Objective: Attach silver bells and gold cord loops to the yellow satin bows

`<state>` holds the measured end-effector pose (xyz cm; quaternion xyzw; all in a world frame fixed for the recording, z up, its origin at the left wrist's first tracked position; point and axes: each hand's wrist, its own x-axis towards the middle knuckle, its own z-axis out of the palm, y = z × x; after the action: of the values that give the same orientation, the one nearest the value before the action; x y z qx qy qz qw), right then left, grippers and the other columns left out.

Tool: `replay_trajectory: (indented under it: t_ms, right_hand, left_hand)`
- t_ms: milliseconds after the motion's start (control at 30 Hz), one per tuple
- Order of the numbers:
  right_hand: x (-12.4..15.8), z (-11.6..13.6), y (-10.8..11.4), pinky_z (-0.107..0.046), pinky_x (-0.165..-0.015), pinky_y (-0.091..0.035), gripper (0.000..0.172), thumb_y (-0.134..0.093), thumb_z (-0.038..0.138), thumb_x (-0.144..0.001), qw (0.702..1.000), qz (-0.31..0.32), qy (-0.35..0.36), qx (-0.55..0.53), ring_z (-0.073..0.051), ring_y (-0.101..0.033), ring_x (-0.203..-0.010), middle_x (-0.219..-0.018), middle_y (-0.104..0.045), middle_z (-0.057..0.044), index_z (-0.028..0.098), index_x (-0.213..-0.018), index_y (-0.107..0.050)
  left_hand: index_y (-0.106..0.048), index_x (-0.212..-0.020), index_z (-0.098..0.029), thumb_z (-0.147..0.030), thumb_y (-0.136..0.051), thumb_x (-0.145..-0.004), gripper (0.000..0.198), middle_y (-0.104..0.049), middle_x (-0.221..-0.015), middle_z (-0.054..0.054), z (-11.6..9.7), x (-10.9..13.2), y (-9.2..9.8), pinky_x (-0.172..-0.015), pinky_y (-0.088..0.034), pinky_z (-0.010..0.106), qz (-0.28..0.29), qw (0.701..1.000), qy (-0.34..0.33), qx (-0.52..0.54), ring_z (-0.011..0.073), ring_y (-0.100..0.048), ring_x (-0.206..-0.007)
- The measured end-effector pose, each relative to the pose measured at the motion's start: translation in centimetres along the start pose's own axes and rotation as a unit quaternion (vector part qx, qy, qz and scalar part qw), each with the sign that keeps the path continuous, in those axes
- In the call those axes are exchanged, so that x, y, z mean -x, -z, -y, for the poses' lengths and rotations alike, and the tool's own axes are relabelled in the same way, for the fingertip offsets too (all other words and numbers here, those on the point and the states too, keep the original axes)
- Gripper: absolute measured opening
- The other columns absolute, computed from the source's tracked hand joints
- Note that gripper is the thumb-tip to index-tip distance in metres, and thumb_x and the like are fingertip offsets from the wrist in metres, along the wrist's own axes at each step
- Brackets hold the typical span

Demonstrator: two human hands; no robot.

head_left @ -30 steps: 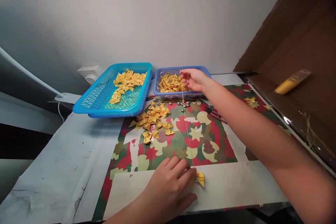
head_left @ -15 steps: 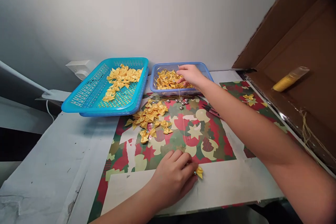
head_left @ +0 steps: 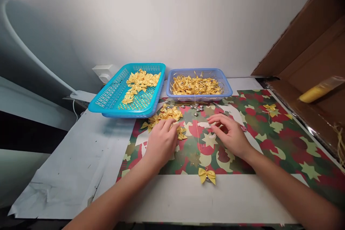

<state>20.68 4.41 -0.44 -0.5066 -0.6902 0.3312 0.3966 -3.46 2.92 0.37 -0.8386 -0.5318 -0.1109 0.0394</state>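
My left hand is over the near side of the pile of yellow bows, its fingers curled down; what lies under its fingertips is hidden. My right hand hovers over the patterned paper with thumb and fingers apart and nothing between them. One yellow bow with a small bell lies by itself near the paper's front edge. A thin gold cord runs from there toward the blue-purple basket. Several silver bells sit in front of that basket.
At the back left, a turquoise basket holds yellow bows. Another bow rests on the patterned paper at right. A cardboard box stands at the right with a yellow tube. A lamp is at the left.
My right hand has come back from the blue-purple basket to the paper. My left hand has let go of the near bow and moved to the bow pile. The view has shifted left.
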Motion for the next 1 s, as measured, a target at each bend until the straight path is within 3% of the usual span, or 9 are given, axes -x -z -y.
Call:
replay_trajectory:
  t_ms: [67,200,267,333,533,633,800,900,1000]
  right_hand:
    - [0.2,-0.7,-0.5,-0.027,-0.055,-0.046,0.012,-0.053,0.021,-0.086,1.0,-0.017,0.003,-0.004,-0.014,-0.061,-0.068,-0.104,-0.065,-0.006,0.021,-0.086,-0.064]
    - [0.4,-1.4,-1.2,-0.027,-0.055,-0.043,0.013,-0.051,0.018,-0.086,0.999,-0.031,0.023,0.008,-0.014,-0.057,-0.066,-0.094,-0.065,-0.005,0.02,-0.083,-0.063]
    - [0.5,-1.6,-1.3,-0.027,-0.055,-0.041,0.013,-0.051,0.018,-0.086,0.999,-0.036,0.028,0.014,-0.014,-0.054,-0.065,-0.089,-0.065,-0.005,0.019,-0.081,-0.063]
    - [0.6,-1.7,-1.3,-0.026,-0.055,-0.04,0.013,-0.051,0.018,-0.086,0.998,-0.042,0.031,0.016,-0.014,-0.053,-0.063,-0.087,-0.064,-0.005,0.018,-0.08,-0.062]
    - [0.6,-1.9,-1.3,-0.025,-0.053,-0.041,0.013,-0.051,0.017,-0.085,0.998,-0.046,0.033,0.012,-0.013,-0.051,-0.06,-0.082,-0.063,-0.004,0.018,-0.078,-0.062]
    - [0.5,-1.8,-1.3,-0.025,-0.053,-0.042,0.013,-0.051,0.016,-0.085,0.998,-0.05,0.037,0.013,-0.013,-0.052,-0.06,-0.082,-0.064,-0.004,0.018,-0.079,-0.062]
    - [0.6,-1.6,-1.2,-0.025,-0.052,-0.043,0.012,-0.051,0.015,-0.086,0.996,-0.062,0.059,0.027,-0.013,-0.052,-0.058,-0.081,-0.064,-0.004,0.018,-0.08,-0.061]
    - [0.8,-1.3,-1.3,-0.026,-0.052,-0.043,0.01,-0.052,0.015,-0.086,0.992,-0.076,0.089,0.043,-0.012,-0.051,-0.057,-0.084,-0.064,-0.005,0.019,-0.084,-0.06]
    - [1.1,-0.8,-1.3,-0.029,-0.06,-0.047,0.013,-0.053,0.016,-0.087,0.986,-0.083,0.13,0.057,-0.016,-0.058,-0.067,-0.088,-0.064,-0.006,0.021,-0.096,-0.061]
  left_hand:
    - [-0.062,-0.118,-0.014,-0.009,-0.044,-0.091,0.032,-0.06,-0.126,0.014,0.4,-2.8,-0.1,-0.09,-0.048,0.039,0.055,0.997,0.035,-0.038,0.0273,-0.055,-0.113]
    - [-0.066,-0.1,-0.01,-0.007,-0.044,-0.092,0.024,-0.065,-0.106,0.015,0.5,-8.4,-0.6,-0.076,-0.054,0.035,0.097,0.989,0.091,-0.069,0.0257,-0.063,-0.099]
    - [-0.064,-0.106,-0.012,-0.018,-0.053,-0.094,0.018,-0.065,-0.107,0.012,0.6,-10.0,-0.8,-0.078,-0.055,0.036,0.126,0.983,0.109,-0.077,0.0225,-0.064,-0.096]
    - [-0.06,-0.116,-0.014,-0.03,-0.058,-0.093,0.028,-0.063,-0.114,0.009,0.8,-10.5,-1.1,-0.081,-0.056,0.04,0.151,0.977,0.121,-0.085,0.0209,-0.064,-0.097]
    - [-0.059,-0.116,-0.014,-0.031,-0.058,-0.092,0.029,-0.063,-0.114,0.009,1.7,-9.6,-1.2,-0.081,-0.056,0.04,0.162,0.973,0.123,-0.112,0.0205,-0.064,-0.096]
    - [-0.064,-0.105,-0.011,-0.019,-0.049,-0.095,0.018,-0.066,-0.104,0.011,1.9,-9.1,-0.4,-0.073,-0.052,0.033,0.132,0.977,0.113,-0.123,0.0227,-0.066,-0.094]
    - [-0.066,-0.087,-0.013,-0.015,-0.04,-0.095,0.028,-0.068,-0.091,0.012,1.2,-7.4,2.3,-0.052,-0.035,0.028,0.088,0.98,0.121,-0.133,0.0267,-0.069,-0.084]
    - [-0.066,-0.083,-0.016,-0.018,-0.042,-0.094,0.026,-0.069,-0.087,0.009,0.0,-4.8,4.4,-0.047,-0.024,0.028,0.074,0.98,0.129,-0.135,0.0241,-0.069,-0.073]
    - [-0.064,-0.074,-0.018,-0.02,-0.048,-0.091,0.024,-0.068,-0.079,0.006,-1.6,-1.5,6.3,-0.046,-0.019,0.027,0.088,0.975,0.155,-0.133,0.0226,-0.067,-0.064]
